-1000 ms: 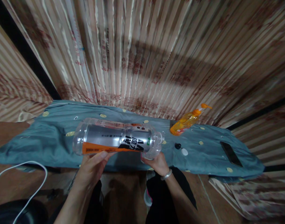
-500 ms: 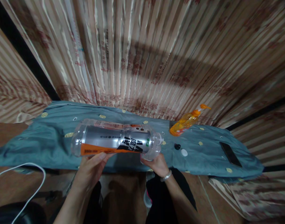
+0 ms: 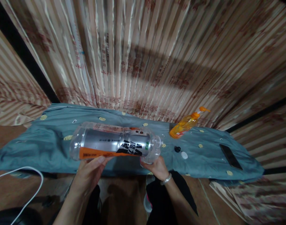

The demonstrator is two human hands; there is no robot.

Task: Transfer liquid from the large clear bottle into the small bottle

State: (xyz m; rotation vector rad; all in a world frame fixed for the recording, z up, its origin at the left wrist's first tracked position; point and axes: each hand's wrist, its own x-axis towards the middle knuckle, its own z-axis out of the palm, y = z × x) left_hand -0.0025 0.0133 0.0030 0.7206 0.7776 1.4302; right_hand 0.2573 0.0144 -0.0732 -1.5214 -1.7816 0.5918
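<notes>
Head view, large bottle: the clear large bottle (image 3: 112, 142), with its silver and orange label, is held on its side, apparently above the cloth-covered tabletop (image 3: 51, 153), in front of the person.
Long axis: it is laid across the view, base to the left, neck to the right; no cap is seen on the neck.
Left grip: the near lower side, toward the base half, is cradled by the left hand (image 3: 92, 170), thumb against the orange band; the other fingertips are hidden.
Right grip: the shoulder, just beside the neck, is clasped by the right hand (image 3: 157, 168); its far fingers cannot be made out.
Nearer hand: both are in contact; the neck is nearest the right hand, as are the loose pieces beyond.
Loose pieces: a black cap (image 3: 177, 149) and a white disc (image 3: 184, 155) are seen side by side, right of the neck.
Farther right: an orange pump bottle (image 3: 185, 125) is stood toward the curtain (image 3: 143, 62); a dark phone (image 3: 230, 156) is laid flat.
</notes>
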